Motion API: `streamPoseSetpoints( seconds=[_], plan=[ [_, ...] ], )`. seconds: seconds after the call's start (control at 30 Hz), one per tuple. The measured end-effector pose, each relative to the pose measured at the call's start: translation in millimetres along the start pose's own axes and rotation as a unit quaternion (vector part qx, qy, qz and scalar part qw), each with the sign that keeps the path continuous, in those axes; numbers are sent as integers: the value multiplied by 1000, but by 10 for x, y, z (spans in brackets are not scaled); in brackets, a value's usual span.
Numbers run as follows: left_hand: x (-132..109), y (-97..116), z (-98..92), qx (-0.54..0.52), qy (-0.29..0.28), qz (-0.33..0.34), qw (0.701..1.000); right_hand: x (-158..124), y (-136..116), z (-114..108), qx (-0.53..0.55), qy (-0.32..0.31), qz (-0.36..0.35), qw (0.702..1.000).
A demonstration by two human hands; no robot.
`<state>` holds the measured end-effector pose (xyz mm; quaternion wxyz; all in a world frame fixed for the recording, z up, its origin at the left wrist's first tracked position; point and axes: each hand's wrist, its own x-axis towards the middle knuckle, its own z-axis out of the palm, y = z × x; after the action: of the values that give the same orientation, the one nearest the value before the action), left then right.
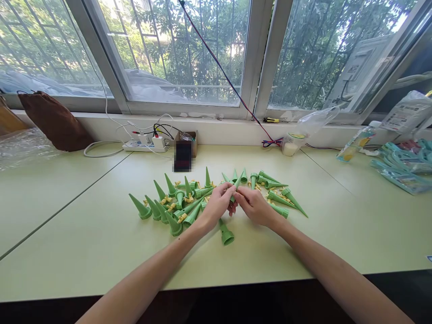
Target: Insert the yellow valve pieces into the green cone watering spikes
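Observation:
My left hand (218,204) is closed around a green plastic watering spike (238,181), whose pointed tip sticks up between my hands. My right hand (254,206) is pinched against the spike's near side; whatever its fingertips hold is hidden. Below my hands a loose green spike (227,235) lies with its wide, hollow end toward me. To the left, several green spikes (140,207) stand on their bases or lie on their sides, with small yellow valves (182,218) scattered among them. More green spikes (294,201) lie beyond and beside my right hand.
Along the back of the pale green table (84,243) are a power strip (145,146), a small cardboard box (193,141), a tied cable (272,142), a bagged tub (290,145) and a bottle (357,143). Teal plastic packets (405,164) lie at right, a brown bag (56,121) at left.

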<state>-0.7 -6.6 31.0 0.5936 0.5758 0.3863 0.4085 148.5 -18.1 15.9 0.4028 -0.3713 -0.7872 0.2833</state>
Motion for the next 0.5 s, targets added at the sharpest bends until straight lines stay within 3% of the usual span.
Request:
streamPoseSetpoints(
  seconds=[0.5],
  plan=[
    [2,-4,-4,-1,-6,0,1000,1,-5,-3,-1,-4,3,1000]
  ],
)
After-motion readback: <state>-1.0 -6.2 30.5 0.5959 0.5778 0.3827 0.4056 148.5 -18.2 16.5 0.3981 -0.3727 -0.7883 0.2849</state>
